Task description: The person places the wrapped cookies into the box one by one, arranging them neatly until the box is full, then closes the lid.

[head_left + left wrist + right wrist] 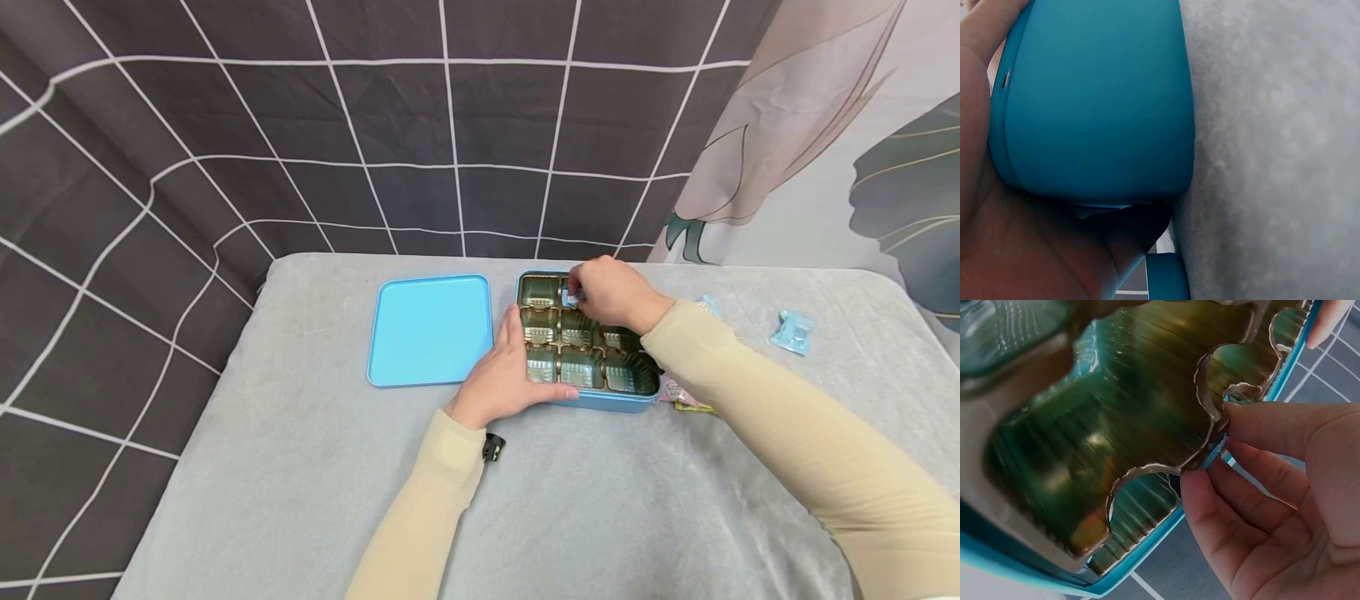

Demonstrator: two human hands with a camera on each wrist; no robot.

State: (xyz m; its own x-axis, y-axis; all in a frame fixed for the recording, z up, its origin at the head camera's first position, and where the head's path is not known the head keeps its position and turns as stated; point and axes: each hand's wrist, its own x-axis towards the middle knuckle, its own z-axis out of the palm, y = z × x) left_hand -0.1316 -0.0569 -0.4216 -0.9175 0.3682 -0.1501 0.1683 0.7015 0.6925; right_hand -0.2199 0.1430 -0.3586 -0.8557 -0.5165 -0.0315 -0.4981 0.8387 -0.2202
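Note:
A light blue rectangular box [611, 402] holds a brown-gold plastic tray [558, 337] divided into several compartments. At its near left corner rests my left hand [504, 375], fingers straight along the left side and thumb stretched along the front. The left wrist view shows the palm close against the blue box wall [1097, 106]. My right hand [609, 292] reaches over the far row and pinches a small light blue wrapped packet [572, 297] at the middle compartment. In the right wrist view, the fingertips [1197, 487] mostly hide that packet.
A flat light blue lid [429, 333] lies left of the box. On the right lie a blue wrapped packet [793, 332], another partly behind the right sleeve [708, 306], and a pink packet [677, 392] beside the box. Grey cloth [300, 433] covers the table; a dark checked curtain [397, 125] hangs behind.

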